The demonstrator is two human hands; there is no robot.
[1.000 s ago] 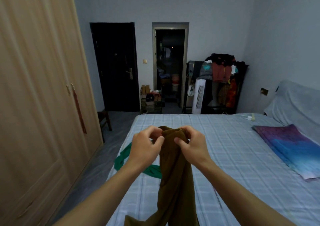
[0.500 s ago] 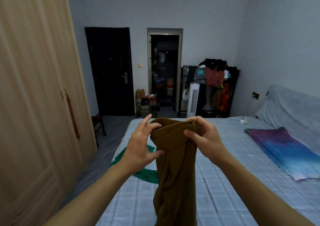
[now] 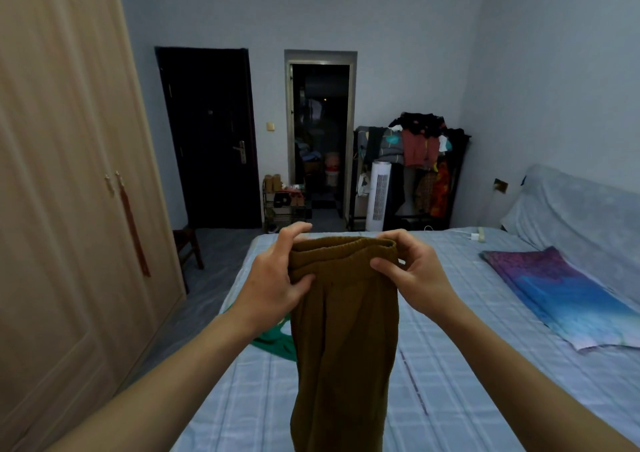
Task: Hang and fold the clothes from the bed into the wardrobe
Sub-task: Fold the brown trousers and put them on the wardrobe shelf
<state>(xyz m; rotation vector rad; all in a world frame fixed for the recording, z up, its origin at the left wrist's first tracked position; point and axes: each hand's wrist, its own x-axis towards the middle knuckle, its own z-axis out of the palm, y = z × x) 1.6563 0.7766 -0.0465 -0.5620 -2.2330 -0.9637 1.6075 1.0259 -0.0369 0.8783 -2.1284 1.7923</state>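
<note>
From the head camera, both bare forearms reach forward and slightly upward from the bottom corners, meeting over the near part of the bed [image 3: 450,365]. The left hand [image 3: 277,278] sits at the left end of an elastic waistband, thumb pressed on the front of the cloth and fingers curled over the top edge behind it, so that grip is closed on the brown trousers [image 3: 343,347]. The right hand [image 3: 412,271] mirrors it at the right end, thumb in front, fingers hooked over the band, wrist cocked a little outward, its grip also pinched shut on the fabric. Between the two hands the waistband is stretched flat and roughly level, and the trousers hang straight down from it in the air above the checked pale blue sheet, running out of the bottom of the picture. Just behind the left wrist a green garment [image 3: 273,341] lies on the bed near its left edge, partly hidden by the arm and the trousers. Out to the right a purple and blue cloth [image 3: 561,296] lies flat on the sheet beside the covered headboard. The wardrobe [image 3: 69,209] stands along the left wall, its light wooden doors closed, well apart from the hands.
</note>
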